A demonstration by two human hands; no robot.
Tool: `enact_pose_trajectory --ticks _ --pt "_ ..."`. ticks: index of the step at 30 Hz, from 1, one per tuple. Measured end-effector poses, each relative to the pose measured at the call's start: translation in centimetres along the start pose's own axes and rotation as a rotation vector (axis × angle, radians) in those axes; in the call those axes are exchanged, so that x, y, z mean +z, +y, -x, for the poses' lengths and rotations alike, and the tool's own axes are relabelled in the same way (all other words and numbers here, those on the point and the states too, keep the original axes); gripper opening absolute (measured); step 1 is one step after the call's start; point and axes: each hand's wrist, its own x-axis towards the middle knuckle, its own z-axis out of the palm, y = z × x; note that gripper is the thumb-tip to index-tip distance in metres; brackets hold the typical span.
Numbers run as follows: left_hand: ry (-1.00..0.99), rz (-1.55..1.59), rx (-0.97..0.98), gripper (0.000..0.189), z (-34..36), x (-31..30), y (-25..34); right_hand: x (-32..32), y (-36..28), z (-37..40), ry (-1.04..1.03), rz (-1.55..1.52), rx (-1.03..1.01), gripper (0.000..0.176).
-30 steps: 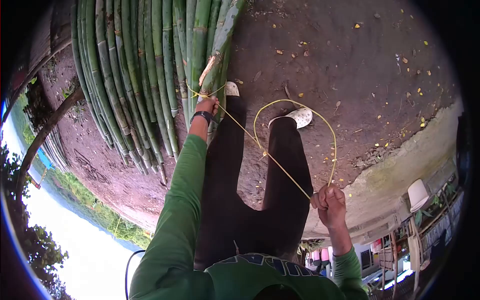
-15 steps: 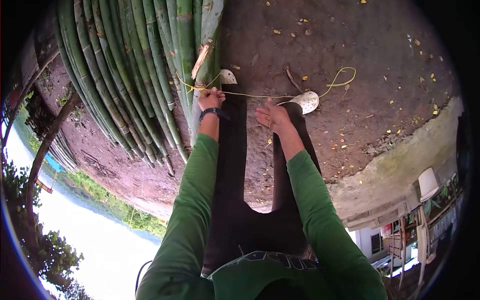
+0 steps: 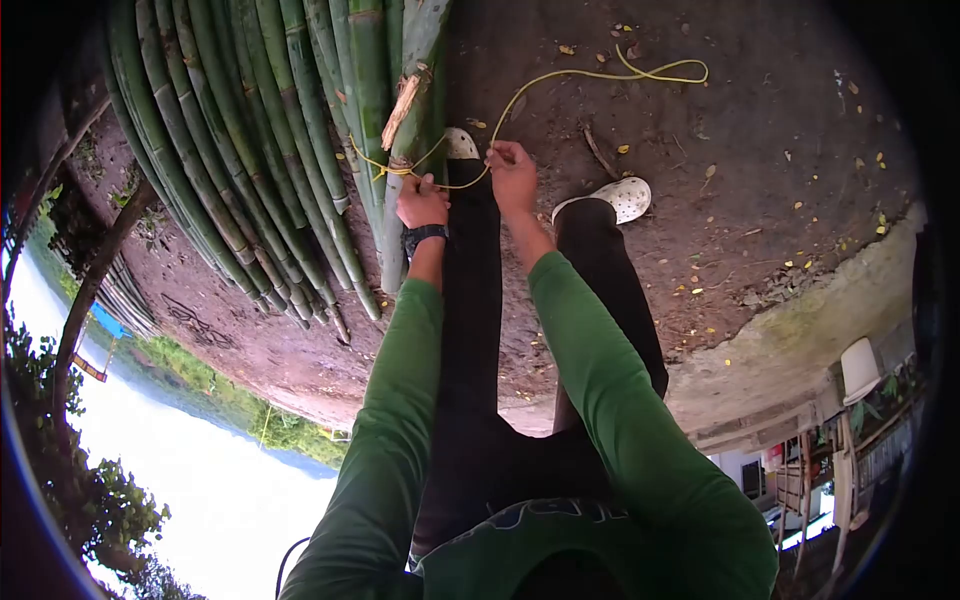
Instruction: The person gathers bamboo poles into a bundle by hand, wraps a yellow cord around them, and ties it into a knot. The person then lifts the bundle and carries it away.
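A thin yellow rope [image 3: 570,74] is looped around the ends of green bamboo poles [image 3: 395,235]. My left hand [image 3: 422,202], with a dark watch on the wrist, is closed on the rope against the nearest pole, just below the yellow wraps. Off to its right, my right hand [image 3: 512,178] pinches the rope between thumb and fingers. A short slack length hangs between the two hands. Beyond the right hand the rope curves up and away, ending in a loose loop on the ground. A split piece of wood [image 3: 401,112] sticks out from the pole above the wraps.
More bamboo poles [image 3: 225,150] lie side by side to the left. My feet in white perforated clogs [image 3: 630,200] stand on brown dirt with fallen leaves. A stick [image 3: 600,152] lies near the right foot, and a concrete edge [image 3: 800,320] runs along the right.
My right hand has moved left and up, from open beside the rope to pinching it. The rope's free end has swung up and away. My left hand stays at the pole.
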Motion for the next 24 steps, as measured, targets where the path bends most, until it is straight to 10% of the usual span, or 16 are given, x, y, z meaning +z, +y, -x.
enact_pose_trajectory --ticks 10,24 --pt "0.13 -0.426 0.368 0.021 -0.9 -0.6 -2.2 5.7 -3.9 0.8 -0.2 0.369 -0.747 0.014" --pt "0.07 -0.362 0.267 0.008 0.0 -1.4 -0.7 4.5 -3.9 -1.0 -0.664 0.63 -0.803 0.023"
